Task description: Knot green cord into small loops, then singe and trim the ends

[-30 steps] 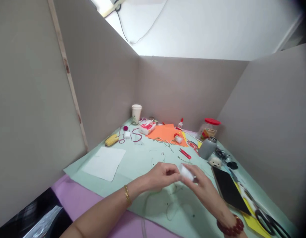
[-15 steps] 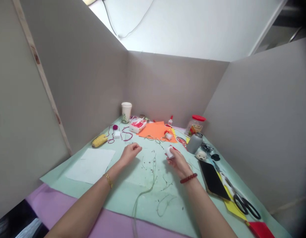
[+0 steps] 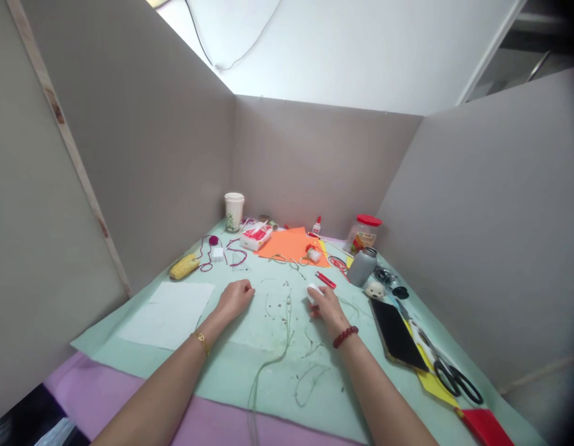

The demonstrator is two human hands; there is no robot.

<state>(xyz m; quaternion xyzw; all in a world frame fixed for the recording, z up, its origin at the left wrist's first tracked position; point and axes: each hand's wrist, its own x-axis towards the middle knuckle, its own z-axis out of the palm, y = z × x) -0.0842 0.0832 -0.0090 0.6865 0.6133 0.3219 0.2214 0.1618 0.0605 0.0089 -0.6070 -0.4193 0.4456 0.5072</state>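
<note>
My left hand (image 3: 234, 296) rests on the pale green mat (image 3: 277, 365), fingers curled in a loose fist, with nothing visible in it. My right hand (image 3: 324, 305) lies a little to the right, its fingers closed round a small white roll (image 3: 313, 290). Between and in front of the hands lie thin greenish wires (image 3: 287, 322) and small scraps. A red pen-like stick (image 3: 325, 280) lies just beyond the right hand.
A white sheet (image 3: 168, 313) lies at left. A paper cup (image 3: 233, 211), yellow corn-shaped thing (image 3: 184, 267), orange paper (image 3: 289, 244), red-lidded jar (image 3: 362, 233) and grey can (image 3: 361, 267) stand farther back. A dark tablet (image 3: 396, 334) and scissors (image 3: 449, 375) lie at right. Grey partition walls enclose the table.
The hands, joined at the white roll one second ago, have drawn apart. Both have since sunk onto the mat, the right one keeping the roll.
</note>
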